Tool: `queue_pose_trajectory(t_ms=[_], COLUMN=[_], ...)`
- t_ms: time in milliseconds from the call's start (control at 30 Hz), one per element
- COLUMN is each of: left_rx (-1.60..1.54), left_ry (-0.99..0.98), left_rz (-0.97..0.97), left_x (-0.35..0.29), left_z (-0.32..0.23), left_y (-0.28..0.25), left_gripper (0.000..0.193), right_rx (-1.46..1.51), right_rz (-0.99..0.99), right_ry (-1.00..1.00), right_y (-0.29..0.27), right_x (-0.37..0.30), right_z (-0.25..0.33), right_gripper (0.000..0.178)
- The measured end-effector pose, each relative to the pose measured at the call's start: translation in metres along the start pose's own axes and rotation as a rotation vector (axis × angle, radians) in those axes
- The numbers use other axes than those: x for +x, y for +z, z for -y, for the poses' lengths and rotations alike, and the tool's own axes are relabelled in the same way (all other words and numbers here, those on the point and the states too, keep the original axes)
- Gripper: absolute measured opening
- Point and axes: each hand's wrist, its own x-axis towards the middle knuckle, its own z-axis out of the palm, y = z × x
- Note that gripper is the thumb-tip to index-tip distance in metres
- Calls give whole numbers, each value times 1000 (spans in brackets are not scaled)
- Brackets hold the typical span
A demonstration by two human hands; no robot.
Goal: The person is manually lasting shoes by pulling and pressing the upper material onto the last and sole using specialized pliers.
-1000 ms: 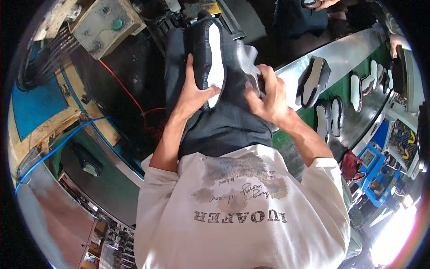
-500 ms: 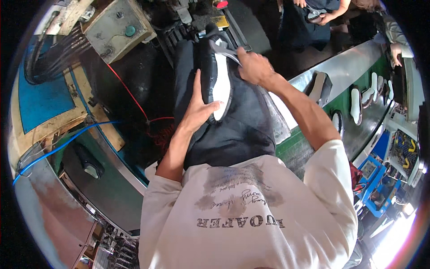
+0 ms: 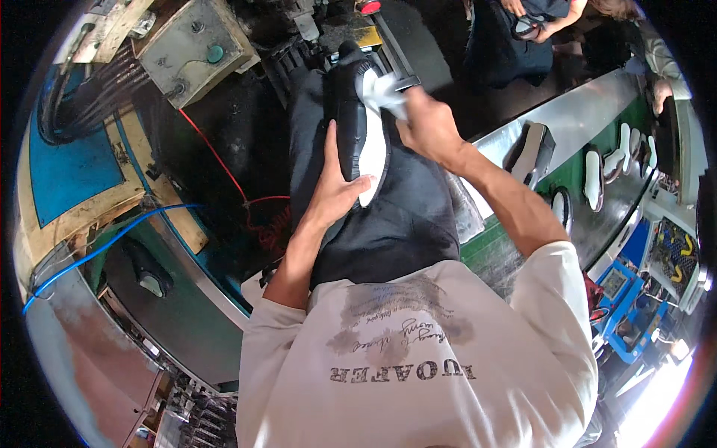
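A black shoe upper (image 3: 345, 112) lies sole-up across my lap, with a long white insole (image 3: 372, 153) facing up. My left hand (image 3: 334, 190) grips the near end, its thumb pressing on the white insole and one finger along the black side. My right hand (image 3: 431, 128) is closed round a metal hand tool (image 3: 388, 93), smeared by motion, that looks like pincers. Its head is over the right edge of the far part of the insole; whether it touches cannot be seen.
To the right, a green conveyor (image 3: 489, 257) carries several shoes, one a dark shoe (image 3: 532, 153). A control box (image 3: 196, 48) with a green button stands at upper left. Another person's hand (image 3: 549, 31) works at upper right. A red hose (image 3: 213, 153) hangs left of my legs.
My right hand has come slightly nearer and turned, swinging the metal tool's head rightward off the middle of the insole. My left hand keeps its hold on the shoe.
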Motion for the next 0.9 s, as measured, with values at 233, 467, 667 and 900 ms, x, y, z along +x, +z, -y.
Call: queue_pose_trajectory(t_ms=[233,467,667,900], left_rx=[314,774,852,596], left_ry=[83,33,-94,49], left_rz=[-50,-32,8,88], left_x=[-16,-26,-16,-21], left_z=[5,-39,-53,-43], left_y=[10,33,37,7], left_gripper=[117,118,118,110], right_rx=[81,138,-92,94], right_rz=[-91,-258,160,-168], right_ry=[179,460,306,648], right_y=[-19,-35,18,-6], right_x=[-22,-76,-50,-98], right_z=[-17,-7,-27,-44], right_gripper=[22,23,35,27])
